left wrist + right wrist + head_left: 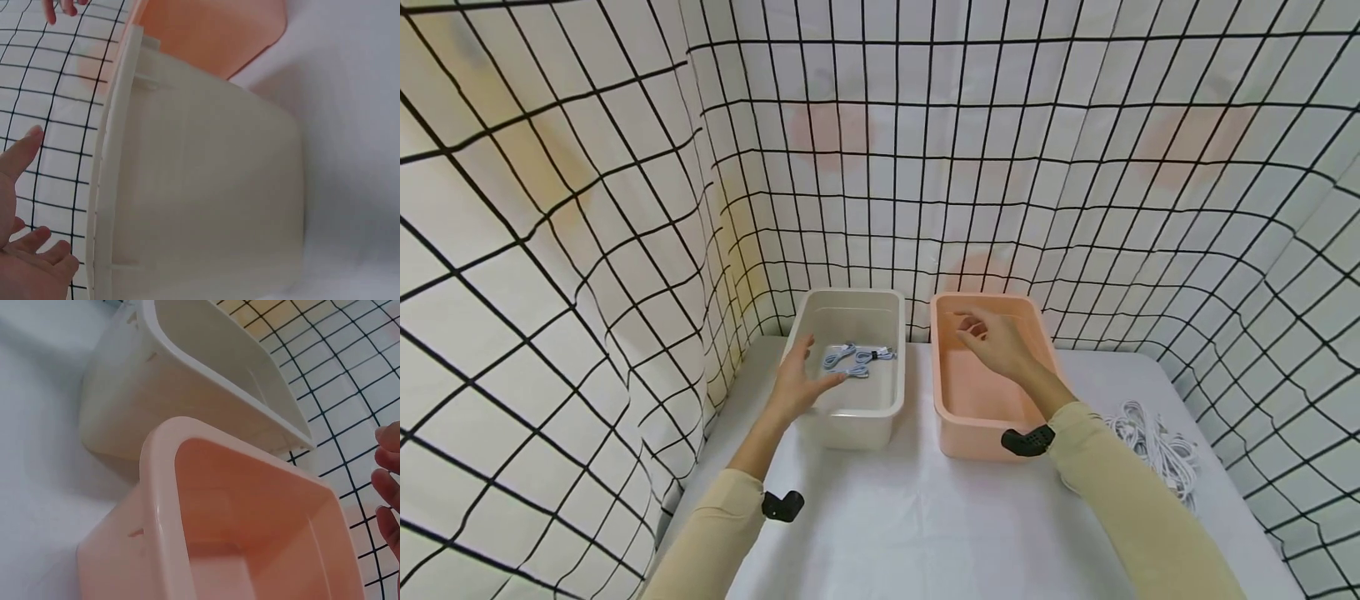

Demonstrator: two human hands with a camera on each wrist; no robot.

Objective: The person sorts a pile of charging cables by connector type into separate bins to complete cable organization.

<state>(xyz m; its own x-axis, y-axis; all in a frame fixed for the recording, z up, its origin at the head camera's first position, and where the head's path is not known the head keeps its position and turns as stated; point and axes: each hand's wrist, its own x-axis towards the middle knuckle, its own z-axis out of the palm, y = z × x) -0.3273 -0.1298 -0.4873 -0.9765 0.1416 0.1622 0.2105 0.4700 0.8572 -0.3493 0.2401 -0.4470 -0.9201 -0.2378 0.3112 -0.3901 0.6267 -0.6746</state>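
Observation:
My left hand [799, 385] is over the near left rim of a cream bin [850, 425], thumb and fingers spread, holding nothing. Several light blue cables [863, 357], coiled into small bundles, lie on that bin's floor; one has a dark tie round it. Over a peach bin [973, 421] hovers my right hand [994, 342], its fingers loosely bent and nothing visible between them. The bottom of the peach bin shows no objects where it is visible; my right hand and forearm hide part of it. In the left wrist view the cream bin's outer wall [206, 181] fills the middle.
A pile of white cables [1157, 450] lies on the table to the right of the peach bin, partly behind my right sleeve [1120, 483]. Black netting [925, 158] over white sheeting surrounds the table [895, 533] at the back and both sides.

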